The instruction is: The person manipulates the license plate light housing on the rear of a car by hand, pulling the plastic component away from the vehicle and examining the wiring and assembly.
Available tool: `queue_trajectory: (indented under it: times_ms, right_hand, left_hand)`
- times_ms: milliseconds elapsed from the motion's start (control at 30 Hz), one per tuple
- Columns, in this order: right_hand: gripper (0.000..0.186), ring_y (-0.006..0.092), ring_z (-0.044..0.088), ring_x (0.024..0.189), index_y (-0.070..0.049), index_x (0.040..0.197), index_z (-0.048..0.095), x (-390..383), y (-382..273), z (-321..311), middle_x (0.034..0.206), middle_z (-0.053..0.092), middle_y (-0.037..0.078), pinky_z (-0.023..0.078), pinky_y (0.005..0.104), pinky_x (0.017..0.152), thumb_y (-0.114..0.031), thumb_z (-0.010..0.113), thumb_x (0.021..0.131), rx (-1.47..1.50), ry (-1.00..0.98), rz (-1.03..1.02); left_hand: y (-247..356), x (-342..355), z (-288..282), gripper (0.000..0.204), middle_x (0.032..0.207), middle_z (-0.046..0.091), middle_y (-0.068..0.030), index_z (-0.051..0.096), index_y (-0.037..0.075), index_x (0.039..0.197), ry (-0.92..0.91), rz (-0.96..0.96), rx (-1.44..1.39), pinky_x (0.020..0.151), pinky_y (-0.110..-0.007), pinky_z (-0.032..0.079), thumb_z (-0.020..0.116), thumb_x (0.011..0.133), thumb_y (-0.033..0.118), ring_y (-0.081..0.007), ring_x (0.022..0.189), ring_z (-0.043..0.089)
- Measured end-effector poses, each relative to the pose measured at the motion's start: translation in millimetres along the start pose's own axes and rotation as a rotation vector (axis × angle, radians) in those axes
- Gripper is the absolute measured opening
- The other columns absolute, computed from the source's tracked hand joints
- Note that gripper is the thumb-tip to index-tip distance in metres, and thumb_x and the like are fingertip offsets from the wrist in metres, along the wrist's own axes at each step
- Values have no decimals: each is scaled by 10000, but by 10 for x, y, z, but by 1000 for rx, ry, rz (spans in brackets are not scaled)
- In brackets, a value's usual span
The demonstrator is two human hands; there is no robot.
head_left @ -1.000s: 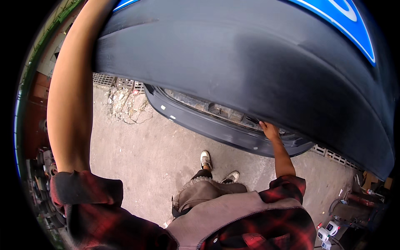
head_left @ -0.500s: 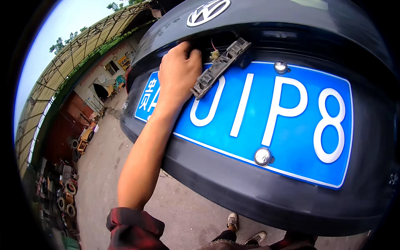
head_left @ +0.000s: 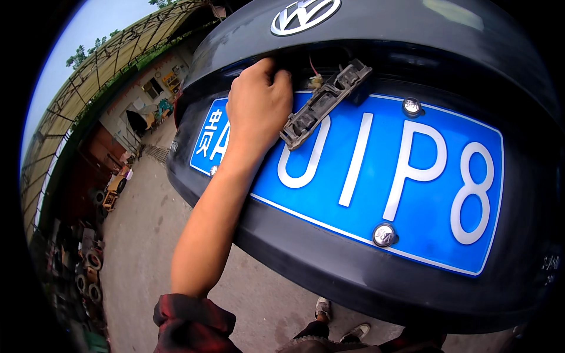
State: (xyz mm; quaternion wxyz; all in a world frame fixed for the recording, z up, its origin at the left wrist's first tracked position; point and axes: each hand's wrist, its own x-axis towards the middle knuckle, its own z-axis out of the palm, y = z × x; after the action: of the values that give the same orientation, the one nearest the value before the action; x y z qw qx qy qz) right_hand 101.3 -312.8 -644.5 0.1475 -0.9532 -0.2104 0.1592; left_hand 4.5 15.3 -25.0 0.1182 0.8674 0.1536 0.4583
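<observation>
My left hand (head_left: 259, 112) reaches up over the blue number plate (head_left: 306, 203) into the recess above it on a dark grey car boot lid (head_left: 365, 282). Its fingers are curled, with the tips hidden inside, so what they grip cannot be made out. Right beside it a dirty black plastic fitting (head_left: 322, 105) hangs at a slant across the plate's top, near a thin red wire (head_left: 313, 65) with a small pale connector. A round metal emblem (head_left: 305, 15) is above the recess. My right hand is out of view.
On the left are a pale building wall (head_left: 126, 106) under a translucent roof canopy (head_left: 82, 94), assorted clutter and a pile of tyres (head_left: 94, 290). Concrete ground (head_left: 141, 223) shows beside and below the lid, with my shoes (head_left: 322, 309) under it.
Since a second ago the view has tilted up to the lid's outer face, my left hand has come into the recess and my right has left view. Since half a second ago, little has changed.
</observation>
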Motion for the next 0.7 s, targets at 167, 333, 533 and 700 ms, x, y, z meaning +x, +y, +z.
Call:
queue_trajectory:
  times_ms: [167,333,533,700]
  right_hand:
    - [374,411,624,1032,-34,1171,632,-38,3,-19,1167,640,217,487,483,916,-355,516,1018,-4,-17,-1]
    - [372,409,623,1034,-28,1179,626,-86,-16,-35,1173,637,214,488,478,916,-346,520,1018,-7,-36,-4]
    - [369,406,622,1037,-21,1187,619,-112,-9,-36,1181,633,211,489,472,917,-336,524,1018,-10,-52,-1]
    - [368,404,621,1039,-16,1194,614,-124,19,-23,1187,629,209,491,467,918,-327,528,1018,-20,-54,2]
  left_hand:
    - [-14,77,-6,300,914,717,-221,725,31,1035,-8,-19,-15,828,-460,524,540,911,233,-407,902,687]
    - [-58,131,-17,304,957,713,-227,711,30,1080,-31,-16,-44,847,-446,514,536,923,223,-401,932,680]
    - [-92,146,-19,302,975,710,-225,696,32,1106,-49,-3,-97,842,-450,510,530,934,217,-403,948,673]
    - [-96,85,12,285,972,710,-219,697,37,1081,-43,4,-64,837,-460,511,531,941,223,-402,945,672]
